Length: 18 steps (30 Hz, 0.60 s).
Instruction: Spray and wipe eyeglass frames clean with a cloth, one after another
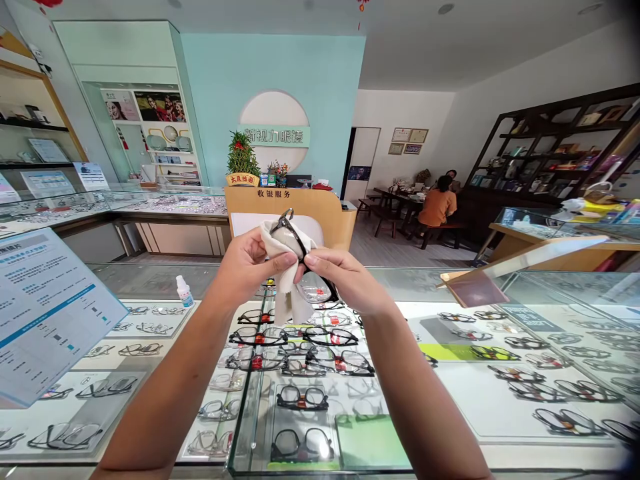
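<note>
A pair of black-framed glasses (327, 288) is held up over the glass display case, tilted so one lens stands above the other. My left hand (250, 263) pinches a white cloth (293, 307) around the upper lens, its thumb pressing on the front. The cloth's lower end hangs down beneath the fingers. My right hand (345, 275) grips the frame near its middle between thumb and fingers. The lower lens shows below my right hand, uncovered by the cloth.
Rows of glasses lie inside the glass display case (235, 460). A small white bottle (184, 292) stands on top at left, near a tilted printed sign (45, 313). Another sign (520, 263) leans at right. Beyond is a wooden counter (340, 220); a person in orange (437, 207) sits farther back.
</note>
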Each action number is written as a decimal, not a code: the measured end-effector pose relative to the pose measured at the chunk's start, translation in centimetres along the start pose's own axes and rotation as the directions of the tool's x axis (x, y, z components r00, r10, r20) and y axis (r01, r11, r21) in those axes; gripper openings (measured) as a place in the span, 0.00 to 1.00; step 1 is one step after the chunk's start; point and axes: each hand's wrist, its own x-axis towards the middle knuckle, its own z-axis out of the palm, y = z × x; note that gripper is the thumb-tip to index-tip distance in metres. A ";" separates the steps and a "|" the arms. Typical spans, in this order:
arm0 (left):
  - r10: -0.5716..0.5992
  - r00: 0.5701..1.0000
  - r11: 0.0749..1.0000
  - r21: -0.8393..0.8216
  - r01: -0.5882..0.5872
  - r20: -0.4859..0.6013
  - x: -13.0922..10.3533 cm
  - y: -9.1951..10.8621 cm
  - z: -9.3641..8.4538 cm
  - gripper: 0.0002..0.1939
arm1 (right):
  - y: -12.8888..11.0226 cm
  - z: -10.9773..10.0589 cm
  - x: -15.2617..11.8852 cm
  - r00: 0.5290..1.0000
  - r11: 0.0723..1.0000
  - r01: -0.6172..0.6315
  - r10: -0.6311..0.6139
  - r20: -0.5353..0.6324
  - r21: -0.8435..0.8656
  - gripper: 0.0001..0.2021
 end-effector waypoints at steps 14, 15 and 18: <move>0.107 0.994 0.986 0.129 -0.108 0.008 -0.6 0.6 0.6 0.29 | -0.2 0.2 0.0 0.999 0.999 0.014 -0.015 0.034 0.038 0.22; 0.096 0.994 0.986 0.133 -0.101 0.048 -0.5 0.7 0.1 0.27 | -0.2 0.0 0.0 1.000 1.000 0.015 -0.016 0.019 0.023 0.22; 0.046 0.993 0.993 0.101 -0.057 0.105 -0.3 0.6 -1.0 0.20 | -0.2 -0.3 0.0 1.000 1.000 0.015 -0.015 0.001 0.005 0.23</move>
